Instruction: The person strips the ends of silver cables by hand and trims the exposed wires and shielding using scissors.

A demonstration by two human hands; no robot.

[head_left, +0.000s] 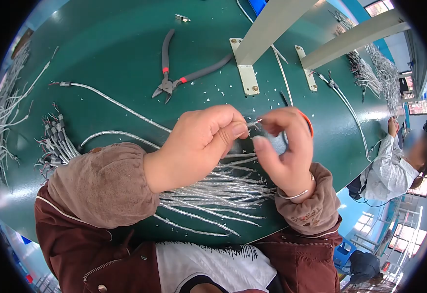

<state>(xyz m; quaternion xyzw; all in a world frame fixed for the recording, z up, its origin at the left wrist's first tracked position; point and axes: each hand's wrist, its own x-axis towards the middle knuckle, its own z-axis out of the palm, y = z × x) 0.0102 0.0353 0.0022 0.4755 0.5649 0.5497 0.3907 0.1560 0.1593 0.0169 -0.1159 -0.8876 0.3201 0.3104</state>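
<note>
Inside green table [110, 58] edge, left hand [203, 136] pinching 1 cable [252, 124], right hand [289, 149] open nearby, pliers [168, 80] well apart

Left hand [198, 139] pinched closed, right hand [289, 151] curled, slightly open

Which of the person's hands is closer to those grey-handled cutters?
The left hand: it is on the near side of the cutters, slightly to their right. The right hand is farther off, to the right of the left hand.

Brightly lit, windows [409, 240] blown out at right, white glare on the glossy worktop [120, 53]; fisheye distortion bends the edges toward black
</note>
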